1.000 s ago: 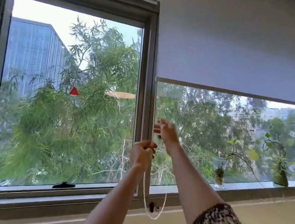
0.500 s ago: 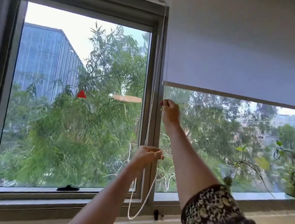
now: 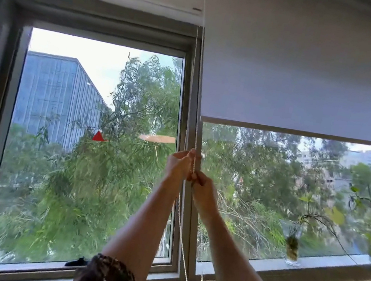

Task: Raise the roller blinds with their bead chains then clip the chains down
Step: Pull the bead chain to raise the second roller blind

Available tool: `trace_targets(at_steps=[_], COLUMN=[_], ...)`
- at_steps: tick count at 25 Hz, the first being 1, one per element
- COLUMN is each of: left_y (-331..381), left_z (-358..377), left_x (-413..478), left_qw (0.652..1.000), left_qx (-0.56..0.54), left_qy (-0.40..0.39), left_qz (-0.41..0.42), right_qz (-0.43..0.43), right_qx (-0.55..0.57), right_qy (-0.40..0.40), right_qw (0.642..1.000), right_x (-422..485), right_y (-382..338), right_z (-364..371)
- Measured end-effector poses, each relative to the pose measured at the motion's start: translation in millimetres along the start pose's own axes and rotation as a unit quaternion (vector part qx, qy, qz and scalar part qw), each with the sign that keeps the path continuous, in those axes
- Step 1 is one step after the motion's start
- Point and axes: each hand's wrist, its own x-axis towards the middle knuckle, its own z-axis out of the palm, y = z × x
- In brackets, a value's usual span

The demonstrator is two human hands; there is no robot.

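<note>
left hand [image 3: 179,165]: closed on bead chain [image 3: 182,216], now above the right
right hand [image 3: 202,188]: closed on chain, dropped from its high reach
roller blind [image 3: 311,87]: hem about mid-window, more pulls needed

Both hands on the blind chain

Left hand [image 3: 179,164] above right hand [image 3: 203,190], gripping the bead chain [image 3: 181,223]; blind [image 3: 311,87] half down.

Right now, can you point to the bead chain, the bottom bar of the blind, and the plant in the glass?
bead chain [image 3: 180,225]: head view, strand hanging below the hands.
bottom bar of the blind [image 3: 303,133]: head view, middle of the bar.
plant in the glass [image 3: 292,246]: head view, the roots inside the glass.
</note>
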Motion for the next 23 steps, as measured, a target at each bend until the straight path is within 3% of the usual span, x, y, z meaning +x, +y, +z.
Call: trace_targets(at_steps=[4, 15, 23], left_y=[-22, -95, -130], left_z=[17, 29, 34], left_x=[4, 9, 7], left_qw=[0.999, 0.996, 0.992], left_qx=[-0.014, -0.023, -0.038], left_qy=[0.041, 0.05, 0.074], left_qz=[-0.027, -0.073, -0.094], right_qz=[0.005, 0.032, 0.058], right_qx=[-0.019, -0.057, -0.018], right_qy=[0.012, -0.028, -0.061], right_qw=[1.0, 0.997, 0.996], right_x=[-8, -9, -10], right_y=[20, 78, 125], right_z=[0, -13, -10])
